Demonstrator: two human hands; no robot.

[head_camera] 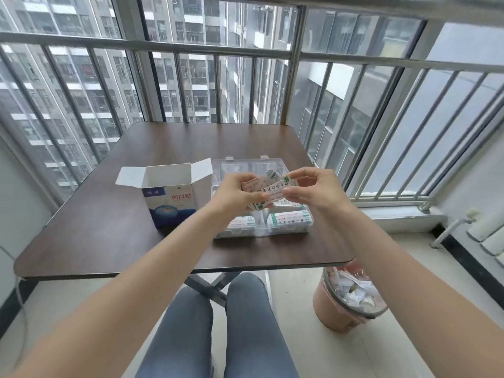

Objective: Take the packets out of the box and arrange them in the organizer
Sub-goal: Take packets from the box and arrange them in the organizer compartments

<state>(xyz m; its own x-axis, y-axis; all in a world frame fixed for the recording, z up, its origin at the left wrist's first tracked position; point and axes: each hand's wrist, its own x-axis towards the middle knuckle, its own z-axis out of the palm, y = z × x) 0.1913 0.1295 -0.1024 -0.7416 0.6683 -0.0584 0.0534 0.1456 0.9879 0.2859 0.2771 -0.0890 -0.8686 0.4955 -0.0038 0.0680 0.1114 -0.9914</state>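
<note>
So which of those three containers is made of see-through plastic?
The organizer under the hands. Its clear walls show packets inside, while the cardboard box on its left and the bin on the floor are opaque.

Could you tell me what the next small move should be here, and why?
Probably lower the packets, held by the left hand and right hand, into a compartment of the organizer directly beneath; its near compartments already hold some.
</note>
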